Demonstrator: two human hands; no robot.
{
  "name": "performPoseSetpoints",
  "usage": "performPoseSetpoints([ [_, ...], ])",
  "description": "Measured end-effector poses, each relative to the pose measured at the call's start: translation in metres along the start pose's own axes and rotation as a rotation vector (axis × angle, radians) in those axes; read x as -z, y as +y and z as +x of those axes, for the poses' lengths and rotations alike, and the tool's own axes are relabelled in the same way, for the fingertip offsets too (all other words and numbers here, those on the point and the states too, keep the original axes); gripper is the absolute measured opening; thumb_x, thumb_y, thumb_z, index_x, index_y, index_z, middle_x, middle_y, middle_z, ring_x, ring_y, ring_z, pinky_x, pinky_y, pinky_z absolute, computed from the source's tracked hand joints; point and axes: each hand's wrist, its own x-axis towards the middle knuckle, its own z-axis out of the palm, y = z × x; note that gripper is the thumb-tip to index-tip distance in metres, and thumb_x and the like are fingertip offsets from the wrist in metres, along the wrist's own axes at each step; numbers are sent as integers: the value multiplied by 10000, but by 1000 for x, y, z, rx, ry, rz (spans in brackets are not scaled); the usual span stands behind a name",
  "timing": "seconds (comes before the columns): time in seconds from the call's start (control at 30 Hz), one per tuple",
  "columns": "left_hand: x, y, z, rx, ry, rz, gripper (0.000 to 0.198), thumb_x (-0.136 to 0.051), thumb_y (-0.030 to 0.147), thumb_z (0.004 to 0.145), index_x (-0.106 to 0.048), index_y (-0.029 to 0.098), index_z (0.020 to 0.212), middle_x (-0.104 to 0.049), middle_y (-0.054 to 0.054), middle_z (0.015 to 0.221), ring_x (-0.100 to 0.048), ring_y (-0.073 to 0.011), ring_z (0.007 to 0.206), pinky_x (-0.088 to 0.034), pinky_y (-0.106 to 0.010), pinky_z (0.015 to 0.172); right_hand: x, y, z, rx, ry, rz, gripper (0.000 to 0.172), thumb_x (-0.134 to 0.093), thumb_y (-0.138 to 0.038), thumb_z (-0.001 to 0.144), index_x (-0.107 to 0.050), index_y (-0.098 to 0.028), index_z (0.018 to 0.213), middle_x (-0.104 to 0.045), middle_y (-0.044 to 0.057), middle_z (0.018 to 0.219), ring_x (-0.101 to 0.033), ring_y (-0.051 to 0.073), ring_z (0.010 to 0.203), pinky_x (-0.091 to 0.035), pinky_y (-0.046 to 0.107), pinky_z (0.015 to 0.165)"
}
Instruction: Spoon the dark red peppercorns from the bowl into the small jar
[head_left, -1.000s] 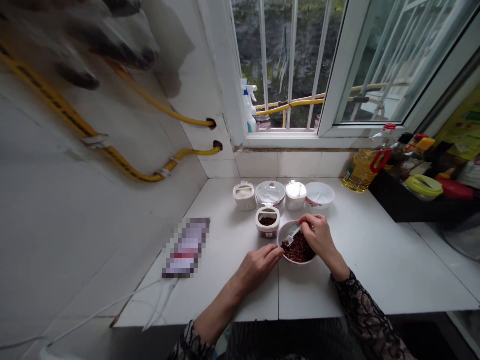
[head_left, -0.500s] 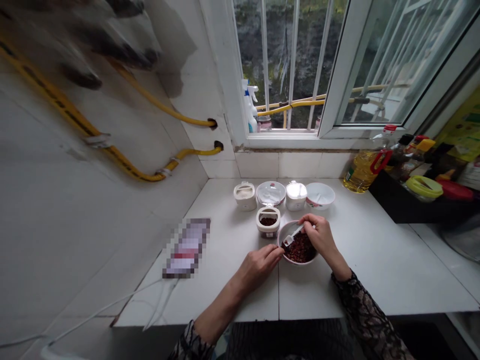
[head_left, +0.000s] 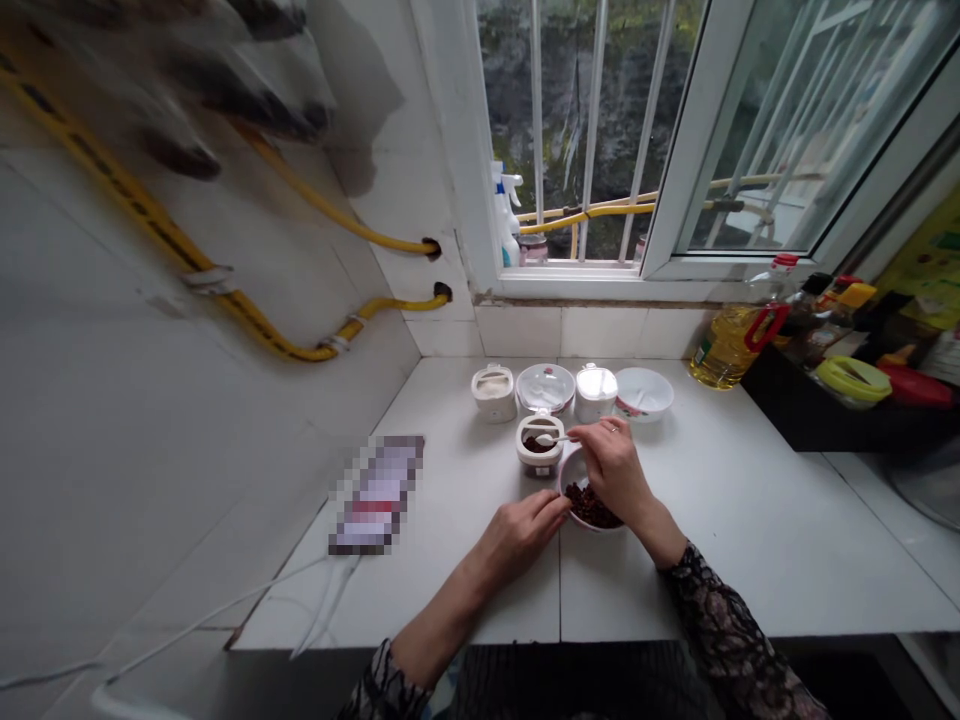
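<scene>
My right hand (head_left: 615, 465) pinches the handle of a small white spoon (head_left: 546, 440), whose bowl is over the opening of a white-rimmed jar (head_left: 539, 463) with dark red contents. Below and right of the jar stands a bowl (head_left: 571, 466) of dark red, flaky pieces (head_left: 592, 505), partly hidden under my right hand. At the bowl's left rim, my left hand (head_left: 525, 530) holds on with its fingers together.
Behind stand two white containers (head_left: 493, 394) (head_left: 596, 392), a lidded bowl (head_left: 546, 388) and a white bowl (head_left: 643, 394). An oil bottle (head_left: 724, 345) and a black rack of condiments are right; a blurred flat object (head_left: 377, 496) lies left.
My right hand has moved up and left, carrying the spoon from the bowl to the jar's opening. My left hand stays at the bowl's rim.
</scene>
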Motion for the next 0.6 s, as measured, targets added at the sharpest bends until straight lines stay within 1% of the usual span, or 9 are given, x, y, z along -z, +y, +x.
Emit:
performPoseSetpoints([
  [0.03, 0, 0, 0, 0, -2, 2, 202, -364, 215, 1024, -550, 157, 1075, -674, -58, 909, -677, -129, 748, -547, -187, 615, 0, 1, -1, 20, 1, -9, 267, -424, -79, 866, -643, -201, 957, -734, 37, 857, -640, 197, 788, -388, 413, 925],
  [0.07, 0, 0, 0, 2, -4, 4, 200, -366, 214, 1023, -551, 160, 1077, -674, -56, 908, -677, -125, 752, -547, -184, 620, 2, 2, -2, 16, 28, -7, 259, -428, -81, 870, -639, -203, 957, -733, 30, 843, -639, 194, 780, -392, 408, 922],
  [0.2, 2, 0, 0, 1, -13, -1, 183, -385, 208, 1016, -548, 166, 1089, -674, -57, 912, -681, -123, 788, -550, -180, 645, 16, 11, -7, -125, 217, 24, 182, -468, -144, 880, -632, -223, 880, -699, 4, 714, -618, 208, 780, -451, 364, 830],
  [0.27, 3, 0, 0, 1, -20, -9, 179, -391, 206, 1012, -547, 165, 1090, -674, -61, 912, -681, -126, 789, -553, -185, 646, 22, 16, -10, -169, 253, -2, 181, -470, -145, 856, -624, -231, 813, -688, 8, 696, -610, 220, 810, -460, 351, 793],
  [0.33, 3, 0, 0, -2, -19, -14, 178, -391, 204, 1012, -546, 163, 1089, -674, -61, 909, -679, -126, 776, -551, -186, 636, 24, 20, -14, -163, 208, -52, 193, -466, -131, 831, -614, -232, 759, -692, 7, 699, -611, 213, 780, -444, 357, 818],
  [0.47, 3, 1, 1, -3, 6, -5, 175, -391, 200, 1014, -548, 162, 1081, -674, -56, 906, -679, -122, 763, -545, -180, 628, 17, 21, -17, -129, -26, -159, 200, -460, -103, 817, -608, -216, 742, -711, 5, 713, -615, 176, 673, -357, 396, 941],
  [0.53, 3, 2, 1, -2, 14, -2, 176, -392, 204, 1014, -552, 162, 1075, -675, -54, 901, -678, -121, 754, -545, -180, 626, 12, 19, -18, -137, -113, -180, 193, -462, -100, 816, -610, -205, 751, -718, 18, 721, -621, 174, 673, -334, 406, 955],
  [0.6, 3, 2, 2, -4, 16, -1, 182, -385, 213, 1018, -552, 162, 1070, -676, -54, 897, -679, -122, 743, -545, -183, 618, 9, 17, -18, -160, -159, -152, 188, -465, -103, 813, -613, -201, 752, -723, 23, 727, -623, 172, 675, -331, 405, 956],
])
